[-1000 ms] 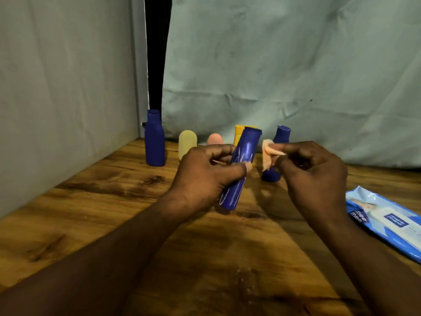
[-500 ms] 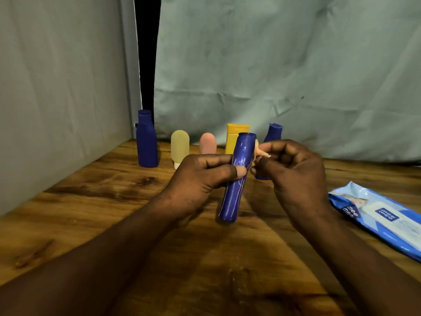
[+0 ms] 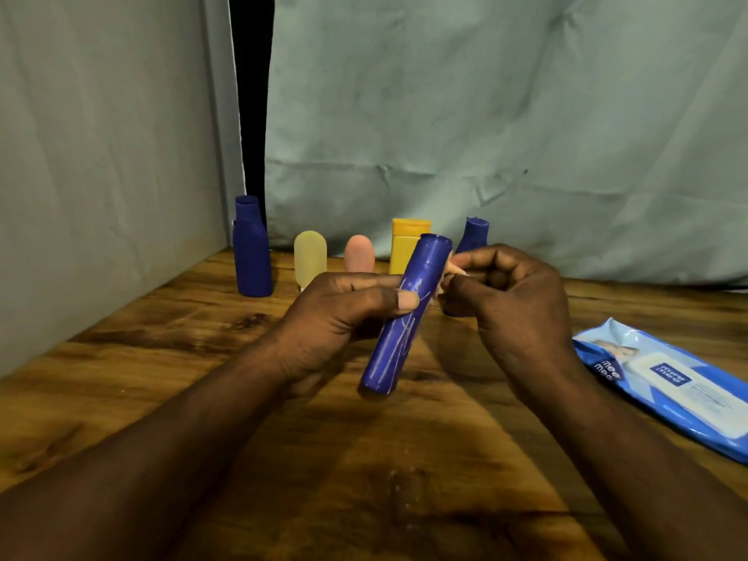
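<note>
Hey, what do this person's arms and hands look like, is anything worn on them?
Both arms are bare as far as the picture reaches: no sleeve shows on the left forearm or the right forearm. The left hand and right hand wear no gloves, and no ring, watch or bracelet shows on their visible sides.

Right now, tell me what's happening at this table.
A person is working on a blue bottle. The left hand grips it tilted over the wooden table, while the right hand pinches a small peach scrap against its side near the cap, apparently wiping it. A row of containers stands at the back, and a pack of wipes lies to the right.
</note>
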